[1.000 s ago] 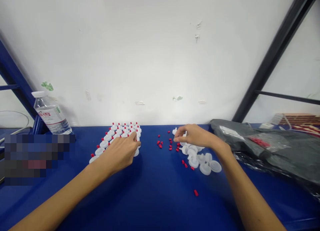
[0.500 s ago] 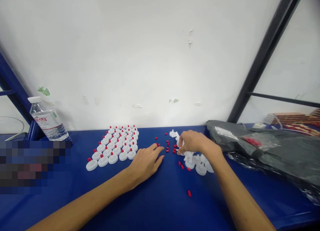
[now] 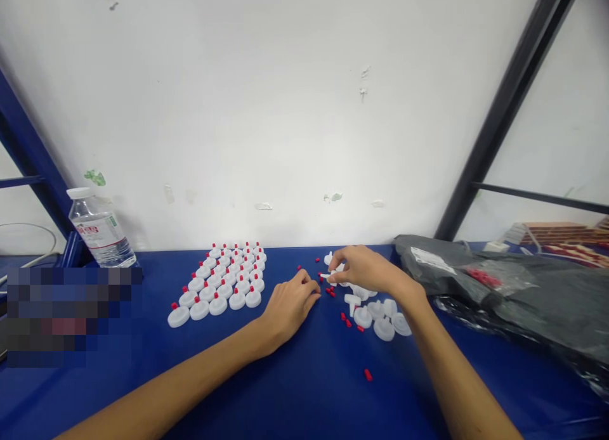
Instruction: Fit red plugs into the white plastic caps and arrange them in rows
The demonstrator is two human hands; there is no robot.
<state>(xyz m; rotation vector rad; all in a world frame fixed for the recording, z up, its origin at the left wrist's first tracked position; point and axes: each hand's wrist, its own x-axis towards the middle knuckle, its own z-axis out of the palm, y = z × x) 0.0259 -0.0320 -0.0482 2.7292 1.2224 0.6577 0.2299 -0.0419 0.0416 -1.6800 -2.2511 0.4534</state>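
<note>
My right hand [image 3: 364,269] pinches a white nozzle cap [image 3: 327,278], its narrow tip pointing left toward my left hand. The fingers of my left hand [image 3: 290,307] are curled together over the table, and whatever they hold is hidden. Small loose red tips [image 3: 330,292] lie between and below the hands, one of them [image 3: 368,375] nearer the front. Under and beside my right wrist is a loose group of white nozzle caps [image 3: 384,329]. Left of my left hand, white caps with red tips [image 3: 217,305] stand upright in tight rows.
A water bottle [image 3: 102,231] stands at the left rear of the blue table [image 3: 304,389]. Dark plastic bags [image 3: 514,288] cover the right side, with a clear bag of red pieces [image 3: 483,277] on top. A white wall rises behind.
My right hand has come up slightly from the white pile, a nozzle cap now showing in its fingers. My left hand's spread fingers have drawn together. The view has shifted a little.
</note>
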